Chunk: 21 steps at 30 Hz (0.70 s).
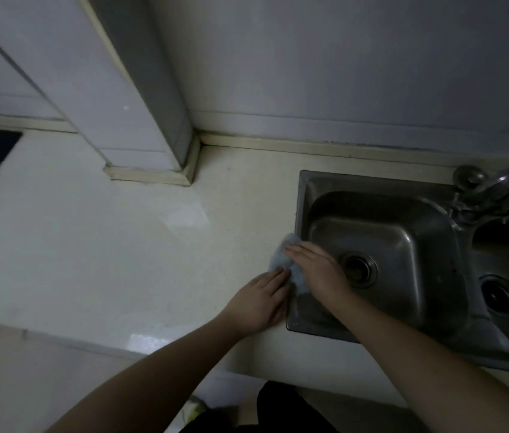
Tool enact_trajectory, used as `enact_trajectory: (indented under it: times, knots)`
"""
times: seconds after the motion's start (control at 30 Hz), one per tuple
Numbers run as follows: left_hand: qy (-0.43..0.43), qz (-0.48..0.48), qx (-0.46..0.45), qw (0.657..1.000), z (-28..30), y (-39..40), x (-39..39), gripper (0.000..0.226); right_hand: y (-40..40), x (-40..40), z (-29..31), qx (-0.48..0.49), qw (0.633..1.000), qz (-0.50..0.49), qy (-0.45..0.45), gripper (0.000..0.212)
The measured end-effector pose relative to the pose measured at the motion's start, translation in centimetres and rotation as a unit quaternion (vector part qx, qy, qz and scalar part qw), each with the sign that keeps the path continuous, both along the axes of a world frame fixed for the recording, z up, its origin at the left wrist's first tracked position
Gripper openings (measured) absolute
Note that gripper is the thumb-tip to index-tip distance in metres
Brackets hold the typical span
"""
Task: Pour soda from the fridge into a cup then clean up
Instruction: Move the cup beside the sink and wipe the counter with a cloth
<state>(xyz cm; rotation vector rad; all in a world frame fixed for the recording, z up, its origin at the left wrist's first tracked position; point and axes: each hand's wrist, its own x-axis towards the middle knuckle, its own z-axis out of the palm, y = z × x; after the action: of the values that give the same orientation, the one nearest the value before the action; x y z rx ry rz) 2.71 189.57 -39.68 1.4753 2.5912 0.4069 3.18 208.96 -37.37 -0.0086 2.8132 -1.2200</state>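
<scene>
Soda and cup are not in view; only the clean-up step is judged to be in hand. A blue-grey cloth (287, 264) is pressed flat at the sink (384, 242) rim on the counter (122, 245) by the right hand (315, 270), fingers straight. The left hand (256, 304) lies open beside it, fingertips touching the cloth. Next move probably calls for wiping pressure kept even, or the cloth gathered into the sink.

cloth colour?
Pale blue-grey, plain; the cloth shows in the head view, by the sink edge.
</scene>
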Motion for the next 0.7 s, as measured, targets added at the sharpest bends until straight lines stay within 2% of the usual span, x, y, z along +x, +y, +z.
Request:
enact_trajectory:
  times: [0.17, 0.3, 0.4, 0.5, 0.53, 0.6, 0.7]
  knots:
    - [0.063, 0.102, 0.03, 0.992, 2.3, -6.3, 0.1, 0.041, -6.6, -4.0, 0.3, 0.041, 0.987, 0.132, 0.088, 0.04]
    - [0.08, 0.212, 0.041, 0.973, 3.0, -12.9, 0.5, 0.037, -14.4, -6.9, 0.4, 0.002, 0.967, 0.224, 0.119, 0.036]
    - [0.085, 0.261, 0.03, 0.961, 2.5, -18.0, 0.6, 0.037, -20.4, -8.0, -0.3, 0.005, 0.958, 0.239, 0.158, 0.035]
    - [0.049, 0.304, 0.003, 0.951, 1.4, -22.5, 0.2, 0.042, -25.8, -9.1, -1.5, 0.042, 0.947, 0.275, 0.159, 0.035]
    - [0.029, 0.315, -0.007, 0.949, 0.9, -23.7, 0.0, 0.044, -27.3, -9.6, -1.8, 0.085, 0.938, 0.305, 0.139, 0.046]
    - [-0.006, 0.321, -0.022, 0.947, 0.0, -25.5, -0.6, 0.045, -29.9, -10.4, -2.5, 0.184, 0.918, 0.341, 0.084, 0.082]
    - [-0.023, 0.311, -0.02, 0.95, -0.8, -26.3, -1.8, 0.043, -31.7, -11.1, -3.3, 0.297, 0.892, 0.338, 0.047, 0.103]
